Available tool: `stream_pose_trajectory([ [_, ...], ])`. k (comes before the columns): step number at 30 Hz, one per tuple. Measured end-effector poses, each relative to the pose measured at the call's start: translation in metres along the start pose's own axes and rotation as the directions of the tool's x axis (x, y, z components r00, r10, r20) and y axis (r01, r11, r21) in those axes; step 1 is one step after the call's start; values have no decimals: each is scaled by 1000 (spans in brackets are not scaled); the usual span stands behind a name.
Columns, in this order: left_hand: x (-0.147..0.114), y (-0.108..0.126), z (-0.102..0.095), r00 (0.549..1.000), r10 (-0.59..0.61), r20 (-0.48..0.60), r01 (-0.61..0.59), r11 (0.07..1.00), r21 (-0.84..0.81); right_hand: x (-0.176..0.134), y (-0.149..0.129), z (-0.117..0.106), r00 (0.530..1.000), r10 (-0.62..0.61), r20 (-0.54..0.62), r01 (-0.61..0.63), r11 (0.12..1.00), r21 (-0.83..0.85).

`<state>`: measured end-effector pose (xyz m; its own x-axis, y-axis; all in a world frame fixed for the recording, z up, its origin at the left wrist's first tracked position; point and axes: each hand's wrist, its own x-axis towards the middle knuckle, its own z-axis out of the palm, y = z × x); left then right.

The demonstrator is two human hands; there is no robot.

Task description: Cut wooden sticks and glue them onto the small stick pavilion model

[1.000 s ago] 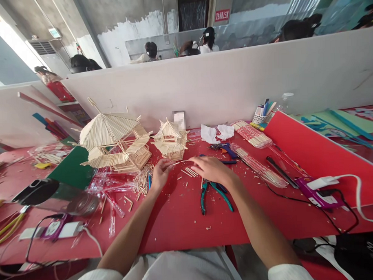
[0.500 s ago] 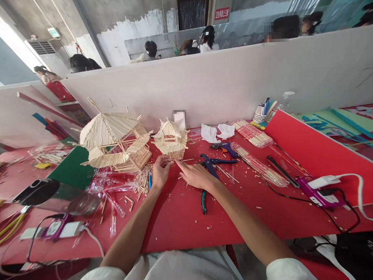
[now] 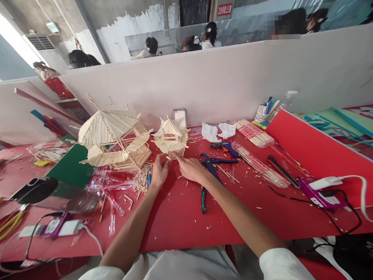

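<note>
A small pavilion model made of thin wooden sticks (image 3: 170,137) stands upright near the back of the table. My left hand (image 3: 160,171) is at the front left of its base, thumb and fingers drawn together. At the front right, my right hand (image 3: 190,168) reaches its index finger to the base, with the other fingers curled. Any small piece between the fingertips is too small to make out. A larger stick pavilion (image 3: 113,140) stands to the left, and cut stick pieces (image 3: 142,180) lie beside my left hand. Blue-handled cutters (image 3: 209,165) lie right of my right hand.
A glue gun (image 3: 226,147) and bagged sticks (image 3: 260,164) lie to the right, before a red board (image 3: 321,155). On the left are a water bottle (image 3: 56,195), yellow-handled pliers (image 3: 10,225) and a power strip (image 3: 55,226). A white partition (image 3: 221,81) closes the back; people sit beyond.
My hands were close together in front of the small pavilion. They have moved slightly apart, with the fingertips now at its base. The camera view has shifted a little.
</note>
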<state>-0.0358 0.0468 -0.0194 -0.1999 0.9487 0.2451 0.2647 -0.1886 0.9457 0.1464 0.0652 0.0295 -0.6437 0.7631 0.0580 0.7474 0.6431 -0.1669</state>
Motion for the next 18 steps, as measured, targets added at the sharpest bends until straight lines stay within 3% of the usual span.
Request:
stream_pose_trajectory([
  [18, 0, -1, 1, 999, 17, 46, -16, 1000, -14, 1, 10, 0, 1000, -12, 7, 11, 996, 84],
])
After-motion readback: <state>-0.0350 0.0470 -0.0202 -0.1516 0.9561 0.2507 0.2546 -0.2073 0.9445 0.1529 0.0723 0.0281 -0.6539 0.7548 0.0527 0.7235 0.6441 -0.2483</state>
